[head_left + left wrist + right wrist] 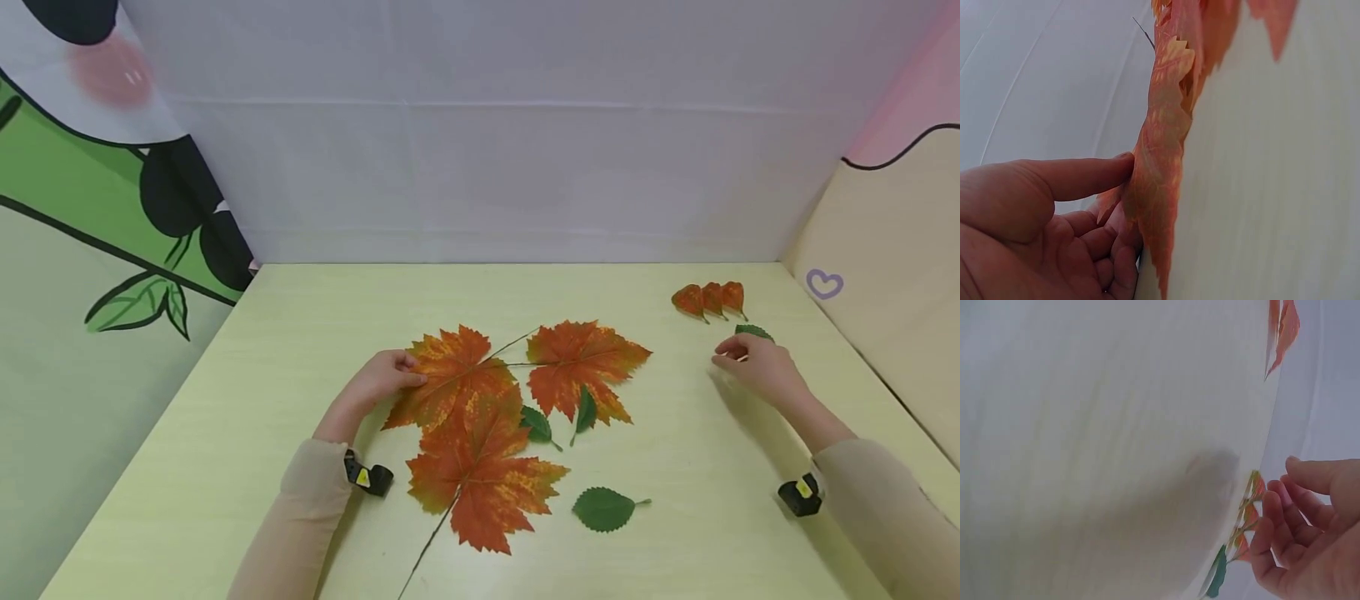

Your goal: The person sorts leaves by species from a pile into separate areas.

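At the left of the leaf group, my left hand point(381, 377) pinches the edge of an orange maple leaf point(450, 375), thumb on one face and fingers behind it, as the left wrist view shows. Two more orange maple leaves point(480, 475) point(581, 362) lie beside it, with thin dark stems. My right hand point(761, 367) hovers above the table at the right, its fingers loosely bent and nothing seen between them. Just beyond it lies a green leaf point(753, 332), partly hidden by the hand. Farther back sit three small orange-red leaves point(712, 298) in a row.
Two small green leaves point(536, 423) point(585, 408) touch the maple leaves, and another green leaf point(603, 508) lies nearer the front. A pale wall point(487, 183) rises behind the table point(300, 308); printed panels flank both sides.
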Demonstrator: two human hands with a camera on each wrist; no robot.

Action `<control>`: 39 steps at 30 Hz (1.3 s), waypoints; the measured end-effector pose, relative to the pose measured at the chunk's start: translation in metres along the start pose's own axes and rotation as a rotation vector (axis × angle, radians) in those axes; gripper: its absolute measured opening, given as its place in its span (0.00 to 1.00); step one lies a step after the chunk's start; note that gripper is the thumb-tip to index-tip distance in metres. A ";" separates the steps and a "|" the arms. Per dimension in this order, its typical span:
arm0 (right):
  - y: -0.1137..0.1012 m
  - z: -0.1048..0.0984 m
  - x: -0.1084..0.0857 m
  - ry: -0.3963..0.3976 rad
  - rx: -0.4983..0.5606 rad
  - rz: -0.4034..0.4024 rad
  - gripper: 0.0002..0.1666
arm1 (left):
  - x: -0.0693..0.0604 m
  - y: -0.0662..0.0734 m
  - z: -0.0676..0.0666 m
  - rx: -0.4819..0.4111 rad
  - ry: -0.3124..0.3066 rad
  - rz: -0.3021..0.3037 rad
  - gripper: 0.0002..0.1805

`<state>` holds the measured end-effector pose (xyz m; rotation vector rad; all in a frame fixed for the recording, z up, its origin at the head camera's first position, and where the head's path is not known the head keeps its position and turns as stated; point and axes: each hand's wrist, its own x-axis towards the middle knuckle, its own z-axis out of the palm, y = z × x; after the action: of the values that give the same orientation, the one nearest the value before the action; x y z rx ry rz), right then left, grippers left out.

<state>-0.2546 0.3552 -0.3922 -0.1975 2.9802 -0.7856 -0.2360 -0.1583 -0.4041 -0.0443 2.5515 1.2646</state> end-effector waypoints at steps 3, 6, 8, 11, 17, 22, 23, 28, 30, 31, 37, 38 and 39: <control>-0.016 0.007 -0.006 -0.024 -0.002 -0.049 0.16 | 0.000 0.000 0.000 -0.006 0.002 -0.004 0.12; -0.032 0.013 -0.012 -0.041 0.000 -0.101 0.12 | 0.001 -0.001 0.000 -0.010 0.003 -0.009 0.12; -0.042 0.018 -0.017 -0.051 0.006 -0.138 0.10 | 0.002 -0.003 0.000 -0.007 0.000 -0.007 0.12; -0.058 0.024 -0.027 -0.083 0.033 -0.184 0.08 | 0.002 -0.004 0.001 -0.003 -0.006 -0.005 0.13; -0.084 0.038 -0.046 -0.165 0.094 -0.280 0.04 | 0.002 -0.004 0.001 0.010 0.000 -0.005 0.13; -0.096 0.049 -0.061 -0.235 0.134 -0.387 0.03 | 0.001 -0.003 0.000 0.018 0.003 -0.006 0.13; -0.098 0.051 -0.064 -0.252 0.148 -0.407 0.03 | 0.001 -0.002 0.000 0.017 0.002 -0.005 0.13; -0.107 0.060 -0.078 -0.378 0.225 -0.473 0.03 | 0.000 -0.001 -0.001 0.016 0.005 -0.009 0.13; -0.111 0.064 -0.082 -0.429 0.230 -0.489 0.05 | 0.000 -0.001 -0.001 0.017 0.004 -0.008 0.13; -0.112 0.067 -0.084 -0.444 0.220 -0.499 0.07 | 0.000 -0.001 -0.001 0.016 0.003 -0.008 0.13; -0.118 0.077 -0.094 -0.455 0.065 -0.572 0.20 | 0.000 0.000 -0.001 0.016 0.003 -0.008 0.12; -0.119 0.078 -0.095 -0.454 0.042 -0.574 0.20 | -0.001 0.000 -0.001 0.016 0.002 -0.007 0.12; -0.119 0.079 -0.095 -0.455 0.026 -0.573 0.21 | -0.001 0.000 0.000 0.015 0.000 -0.006 0.12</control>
<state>-0.1407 0.2271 -0.4000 -1.0979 2.4834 -0.6912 -0.2354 -0.1585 -0.4032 -0.0492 2.5591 1.2431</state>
